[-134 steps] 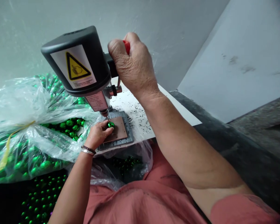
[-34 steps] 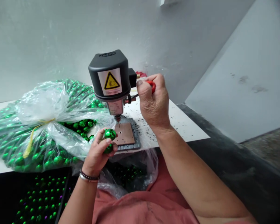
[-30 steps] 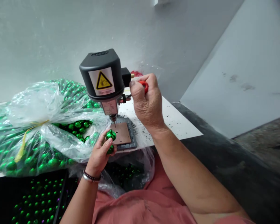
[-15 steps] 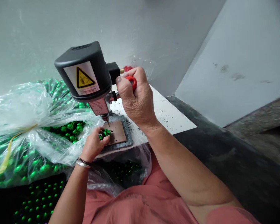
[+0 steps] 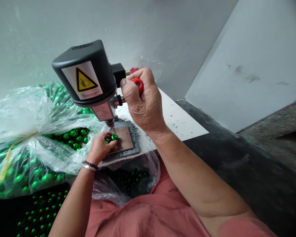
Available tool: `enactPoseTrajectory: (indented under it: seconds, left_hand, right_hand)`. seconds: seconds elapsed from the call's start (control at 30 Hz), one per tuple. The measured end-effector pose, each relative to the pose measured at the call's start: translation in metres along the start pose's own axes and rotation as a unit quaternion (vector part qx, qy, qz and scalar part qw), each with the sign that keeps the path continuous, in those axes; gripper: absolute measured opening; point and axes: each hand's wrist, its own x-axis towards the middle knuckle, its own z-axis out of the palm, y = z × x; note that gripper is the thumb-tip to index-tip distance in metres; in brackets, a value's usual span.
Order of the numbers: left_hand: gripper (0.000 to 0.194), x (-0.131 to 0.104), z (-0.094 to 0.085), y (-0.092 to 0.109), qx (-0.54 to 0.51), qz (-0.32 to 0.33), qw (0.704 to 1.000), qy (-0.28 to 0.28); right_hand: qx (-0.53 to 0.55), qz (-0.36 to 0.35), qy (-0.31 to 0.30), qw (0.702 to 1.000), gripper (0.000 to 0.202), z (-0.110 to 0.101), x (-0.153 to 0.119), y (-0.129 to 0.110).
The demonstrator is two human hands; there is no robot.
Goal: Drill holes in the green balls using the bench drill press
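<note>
A small black drill press (image 5: 85, 74) with a yellow warning label stands on the white table. My right hand (image 5: 146, 98) is wrapped around its red-knobbed feed lever (image 5: 138, 86). Below the chuck, a thin drill bit (image 5: 114, 130) points down at a shiny green ball (image 5: 114, 137). My left hand (image 5: 100, 146) pinches that ball over the wooden board (image 5: 124, 137) on the drill's grey base (image 5: 135, 152). A second green ball shows partly between the left fingers. I cannot make out whether the bit touches the ball.
A large clear plastic bag (image 5: 22, 108) of green balls lies at the left, with a yellow tie (image 5: 7, 164). An open bag (image 5: 148, 168) with more green pieces hangs at the table's front. Dark shavings dot the white tabletop (image 5: 182, 123). A wall rises behind.
My left hand has shifted the green ball slightly up and to the right, closer under the bit. The right hand keeps its hold on the lever.
</note>
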Motion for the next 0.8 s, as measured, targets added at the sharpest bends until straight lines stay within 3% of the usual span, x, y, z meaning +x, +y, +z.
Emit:
enactPoseTrajectory:
  seconds: [0.37,0.53,0.8]
  left_hand:
    - [0.046,0.007,0.001,-0.004,0.036,0.016,0.999,0.003]
    - [0.049,0.012,0.0,-0.006,0.036,0.026,0.999,-0.031]
    - [0.048,0.02,-0.001,-0.006,0.011,0.018,0.997,-0.075]
  right_hand:
    - [0.009,-0.011,-0.002,1.0,0.027,-0.001,0.0,0.002]
    - [0.024,0.012,-0.008,1.0,0.022,-0.001,0.0,0.0]
    - [0.005,-0.014,-0.008,1.0,0.026,-0.003,-0.004,0.003]
